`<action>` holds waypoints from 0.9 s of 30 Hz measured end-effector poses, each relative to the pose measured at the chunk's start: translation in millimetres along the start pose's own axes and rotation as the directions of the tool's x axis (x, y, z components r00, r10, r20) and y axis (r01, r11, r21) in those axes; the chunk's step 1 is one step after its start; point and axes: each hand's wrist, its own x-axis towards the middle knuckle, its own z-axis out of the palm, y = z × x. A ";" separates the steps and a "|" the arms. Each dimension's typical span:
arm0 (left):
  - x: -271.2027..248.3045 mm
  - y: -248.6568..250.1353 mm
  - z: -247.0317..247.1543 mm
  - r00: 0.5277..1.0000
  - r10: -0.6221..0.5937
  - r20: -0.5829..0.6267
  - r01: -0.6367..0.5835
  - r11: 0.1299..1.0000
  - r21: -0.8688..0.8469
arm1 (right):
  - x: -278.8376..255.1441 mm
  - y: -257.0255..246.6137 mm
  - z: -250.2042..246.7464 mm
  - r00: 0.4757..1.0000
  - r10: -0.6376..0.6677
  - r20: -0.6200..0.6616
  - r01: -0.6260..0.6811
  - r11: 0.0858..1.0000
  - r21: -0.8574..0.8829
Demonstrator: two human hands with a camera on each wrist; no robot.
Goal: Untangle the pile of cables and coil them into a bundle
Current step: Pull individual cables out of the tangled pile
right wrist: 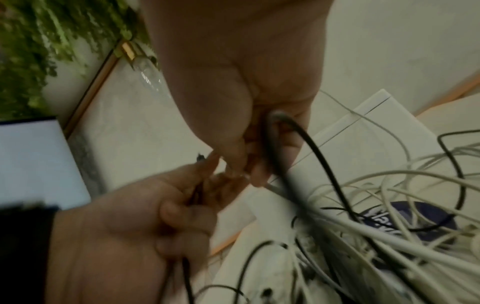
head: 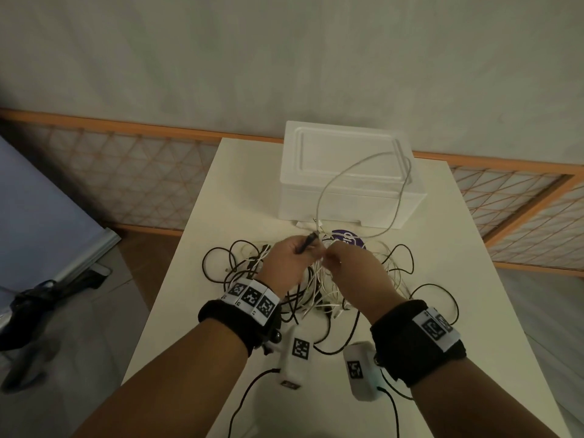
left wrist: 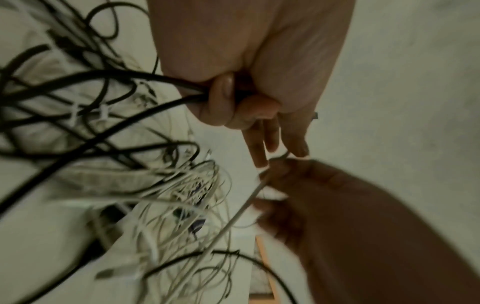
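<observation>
A tangled pile of black and white cables point(head: 316, 295) lies on the white table point(head: 189, 311). Above it, my left hand point(head: 294, 257) grips black cables point(left wrist: 145, 76), and a black plug end point(head: 307, 245) sticks out past its fingers. My right hand point(head: 347, 263) sits close beside it, fingertips nearly touching. It pinches a thin grey cable point(left wrist: 246, 201) that rises in a loop point(head: 363, 162) in front of the box. In the right wrist view the right hand point(right wrist: 246, 123) has this grey cable point(right wrist: 275, 148) running through its fingers, and the left hand point(right wrist: 155, 216) is below it.
A white foam box point(head: 303, 200) stands at the back of the table, just behind the pile. A purple round disc point(head: 347, 240) lies under the cables. On the floor to the left lies a dark bag point(head: 28, 311). A latticed panel runs along the wall.
</observation>
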 end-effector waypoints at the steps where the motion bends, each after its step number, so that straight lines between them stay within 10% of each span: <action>1: -3.6 -3.1 3.7 0.997 -0.023 0.067 0.025 0.999 -0.030 | 0.7 -1.6 -4.1 0.999 0.022 -0.033 -0.018 0.996 0.090; 8: -12.9 3.9 9.3 0.985 0.024 0.173 -0.033 0.998 0.051 | -4.7 -6.0 -7.9 0.983 0.109 -0.145 -0.021 0.860 0.509; 17: 12.3 8.2 -15.6 0.985 -0.058 -0.164 0.014 0.966 -0.258 | -16.7 22.5 20.5 0.948 0.057 0.315 -0.034 0.996 -0.079; 27: 10.9 6.9 -1.7 0.984 -0.133 -0.119 0.077 0.917 -0.392 | -11.0 3.0 10.7 0.941 -0.161 0.297 0.116 0.980 0.164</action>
